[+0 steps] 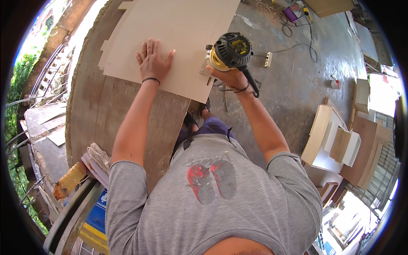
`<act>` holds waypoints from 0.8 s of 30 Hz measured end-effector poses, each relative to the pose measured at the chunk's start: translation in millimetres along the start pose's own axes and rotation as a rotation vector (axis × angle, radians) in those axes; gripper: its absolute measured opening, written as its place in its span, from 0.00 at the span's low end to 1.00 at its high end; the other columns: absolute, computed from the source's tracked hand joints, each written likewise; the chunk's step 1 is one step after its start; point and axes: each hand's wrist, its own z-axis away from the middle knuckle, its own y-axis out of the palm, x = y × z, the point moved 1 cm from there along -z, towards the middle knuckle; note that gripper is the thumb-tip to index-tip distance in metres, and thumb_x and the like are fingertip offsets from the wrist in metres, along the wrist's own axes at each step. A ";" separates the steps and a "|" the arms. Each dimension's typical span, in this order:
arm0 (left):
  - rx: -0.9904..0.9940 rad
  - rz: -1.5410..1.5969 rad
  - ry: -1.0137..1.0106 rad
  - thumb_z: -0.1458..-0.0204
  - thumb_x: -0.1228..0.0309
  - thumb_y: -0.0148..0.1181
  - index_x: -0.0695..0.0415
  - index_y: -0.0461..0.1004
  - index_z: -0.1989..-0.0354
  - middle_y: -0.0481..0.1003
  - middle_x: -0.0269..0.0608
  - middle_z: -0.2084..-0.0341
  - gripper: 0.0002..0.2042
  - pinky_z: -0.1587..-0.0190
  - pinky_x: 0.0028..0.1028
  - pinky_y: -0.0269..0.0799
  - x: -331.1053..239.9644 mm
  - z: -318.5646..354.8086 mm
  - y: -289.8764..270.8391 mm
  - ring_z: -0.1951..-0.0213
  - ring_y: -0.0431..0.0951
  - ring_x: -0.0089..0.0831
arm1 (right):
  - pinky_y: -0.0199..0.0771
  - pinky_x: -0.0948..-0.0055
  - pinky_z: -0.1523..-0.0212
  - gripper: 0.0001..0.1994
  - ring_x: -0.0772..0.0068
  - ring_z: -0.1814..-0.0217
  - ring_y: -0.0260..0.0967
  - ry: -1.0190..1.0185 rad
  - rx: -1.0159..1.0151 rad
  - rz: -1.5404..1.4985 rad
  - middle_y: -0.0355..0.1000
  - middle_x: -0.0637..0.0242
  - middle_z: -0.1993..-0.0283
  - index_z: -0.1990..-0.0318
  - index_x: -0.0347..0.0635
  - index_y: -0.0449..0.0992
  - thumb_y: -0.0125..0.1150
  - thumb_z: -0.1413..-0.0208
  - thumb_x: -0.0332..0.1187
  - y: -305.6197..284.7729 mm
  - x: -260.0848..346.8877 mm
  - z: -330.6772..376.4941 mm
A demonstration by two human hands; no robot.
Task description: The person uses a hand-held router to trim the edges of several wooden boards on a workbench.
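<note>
A pale flat board lies on a worn brown wooden table. My left hand rests flat on the board with its fingers spread. At the board's right edge stands a yellow and black trim router, its clear base over the edge. My right hand is wrapped round the router's body from the near side. The fingers on its far side are hidden, and so is the bit. A black cord hangs from the router's top beside my right wrist.
On the floor to the right lie a white power strip and loose cables. Further off are a purple box and a yellow tool. Wooden box pieces stand at right, near a small pot. A bottle lies at left.
</note>
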 end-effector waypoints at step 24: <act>-0.077 -0.017 0.021 0.47 0.36 0.44 0.49 0.59 0.34 0.52 0.36 0.31 0.38 0.30 0.47 0.37 2.6 -1.9 11.2 0.29 0.46 0.37 | 0.75 0.73 0.50 0.27 0.75 0.53 0.73 0.088 0.008 -0.125 0.75 0.65 0.53 0.51 0.37 0.73 0.77 0.61 0.30 -3.6 29.8 54.7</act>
